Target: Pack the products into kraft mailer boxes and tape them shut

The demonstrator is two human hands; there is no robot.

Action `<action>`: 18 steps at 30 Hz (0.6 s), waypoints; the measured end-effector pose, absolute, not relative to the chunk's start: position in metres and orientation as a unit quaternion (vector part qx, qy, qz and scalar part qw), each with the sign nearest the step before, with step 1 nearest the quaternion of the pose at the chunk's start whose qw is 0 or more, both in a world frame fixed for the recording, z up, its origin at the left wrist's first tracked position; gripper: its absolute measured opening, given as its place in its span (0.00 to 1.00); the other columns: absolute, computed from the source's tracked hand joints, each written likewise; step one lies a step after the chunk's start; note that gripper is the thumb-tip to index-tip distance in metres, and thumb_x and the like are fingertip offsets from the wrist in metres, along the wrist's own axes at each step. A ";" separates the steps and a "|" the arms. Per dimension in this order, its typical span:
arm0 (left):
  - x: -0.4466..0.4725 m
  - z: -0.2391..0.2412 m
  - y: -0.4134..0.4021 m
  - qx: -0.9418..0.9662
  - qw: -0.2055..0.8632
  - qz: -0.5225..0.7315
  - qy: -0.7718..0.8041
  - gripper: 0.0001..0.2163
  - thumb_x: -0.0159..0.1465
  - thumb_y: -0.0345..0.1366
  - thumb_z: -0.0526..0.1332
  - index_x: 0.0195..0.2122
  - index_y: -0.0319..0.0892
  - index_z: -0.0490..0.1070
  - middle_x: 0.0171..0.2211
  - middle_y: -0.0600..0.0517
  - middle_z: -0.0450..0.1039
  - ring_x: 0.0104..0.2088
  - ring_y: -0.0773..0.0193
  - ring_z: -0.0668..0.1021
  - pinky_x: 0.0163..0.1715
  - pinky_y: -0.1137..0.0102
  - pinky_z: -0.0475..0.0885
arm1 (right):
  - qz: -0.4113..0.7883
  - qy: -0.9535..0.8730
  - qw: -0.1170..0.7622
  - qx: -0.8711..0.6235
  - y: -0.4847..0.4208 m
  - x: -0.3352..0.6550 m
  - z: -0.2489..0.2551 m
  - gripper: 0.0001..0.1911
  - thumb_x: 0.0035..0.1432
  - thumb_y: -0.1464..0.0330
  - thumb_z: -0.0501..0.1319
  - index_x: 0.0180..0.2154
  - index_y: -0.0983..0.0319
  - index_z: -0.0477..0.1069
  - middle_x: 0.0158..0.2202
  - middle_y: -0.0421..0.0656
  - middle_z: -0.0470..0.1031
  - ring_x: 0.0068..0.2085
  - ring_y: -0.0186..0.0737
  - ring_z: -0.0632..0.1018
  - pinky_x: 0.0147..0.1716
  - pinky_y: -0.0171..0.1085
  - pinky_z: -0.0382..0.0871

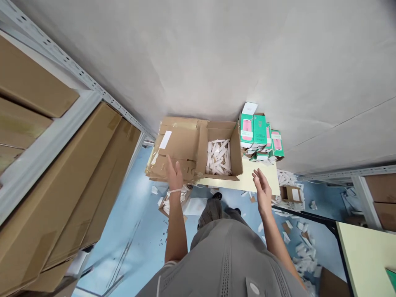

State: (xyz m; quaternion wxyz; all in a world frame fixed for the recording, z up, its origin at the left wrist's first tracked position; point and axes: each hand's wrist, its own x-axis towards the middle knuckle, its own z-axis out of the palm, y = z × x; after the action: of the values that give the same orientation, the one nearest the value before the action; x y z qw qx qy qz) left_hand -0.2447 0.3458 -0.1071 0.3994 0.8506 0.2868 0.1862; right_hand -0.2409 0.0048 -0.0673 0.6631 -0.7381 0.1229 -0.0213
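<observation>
My left hand [175, 173] reaches forward with fingers stretched out, over the flattened flap of an open cardboard box [179, 148] on a pale yellow table [247, 179]. My right hand [262, 185] is held out open over the table's front edge, holding nothing. The box's open compartment holds several white packets [219, 157]. To the right of the box stands a stack of green and pink cartons [258, 134].
Metal shelving with large cardboard boxes [62, 185] lines the left side. White packets and scraps [305, 247] litter the blue floor, with a small box [291, 194] at right. Another yellow table [368, 255] stands at lower right. A grey wall is behind.
</observation>
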 end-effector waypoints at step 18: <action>-0.265 -0.188 0.430 0.771 0.452 0.183 0.410 0.27 0.64 0.37 0.55 0.64 0.38 0.57 0.57 0.40 0.71 0.60 0.55 0.70 0.62 0.57 0.63 | -0.061 -0.151 0.487 -0.858 0.115 -0.215 -0.024 0.28 0.65 0.57 0.53 0.64 0.57 0.60 0.64 0.47 0.63 0.65 0.45 0.63 0.64 0.50 0.55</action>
State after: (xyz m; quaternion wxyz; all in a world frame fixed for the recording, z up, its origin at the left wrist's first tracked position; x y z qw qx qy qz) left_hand -0.2653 0.4302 -0.1879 0.4519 0.7707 0.4102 0.1831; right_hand -0.2147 0.1150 -0.0239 0.4874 -0.8578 -0.1510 -0.0612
